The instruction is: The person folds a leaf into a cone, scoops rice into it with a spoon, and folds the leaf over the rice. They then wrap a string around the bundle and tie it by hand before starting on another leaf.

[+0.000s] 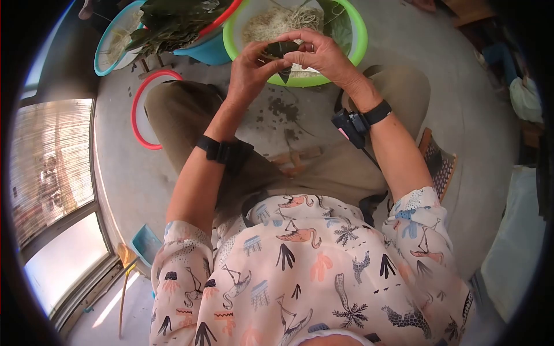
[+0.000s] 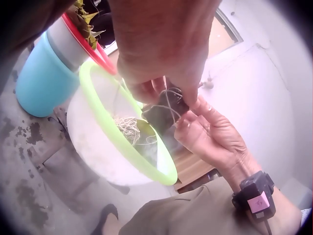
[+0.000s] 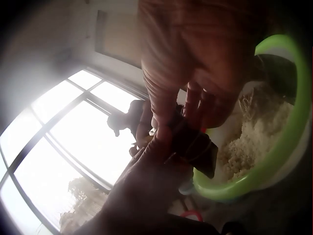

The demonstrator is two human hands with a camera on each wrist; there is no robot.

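Both hands hold a dark green leaf-wrapped rice dumpling (image 1: 281, 50) over the near rim of a green-rimmed basin (image 1: 359, 55). My left hand (image 1: 252, 66) grips it from the left, thumb toward me. From the other side my right hand (image 1: 323, 56) pinches it with thumb and fingers. Pale string (image 2: 169, 100) crosses over the dumpling in the left wrist view. A pointed leaf end sticks out below the fingers in the head view. White rice (image 3: 261, 134) fills part of the basin, with loose string (image 2: 128, 129) lying in it. The fingers partly hide the dumpling.
Long dark leaves (image 1: 173, 26) are heaped in a red-rimmed tub (image 1: 231, 12) above a blue bucket (image 1: 208, 51). A blue-rimmed basin (image 1: 99, 55) stands at far left. A red-rimmed round item (image 1: 138, 124) lies beside the left knee. At left is a window (image 1: 55, 167).
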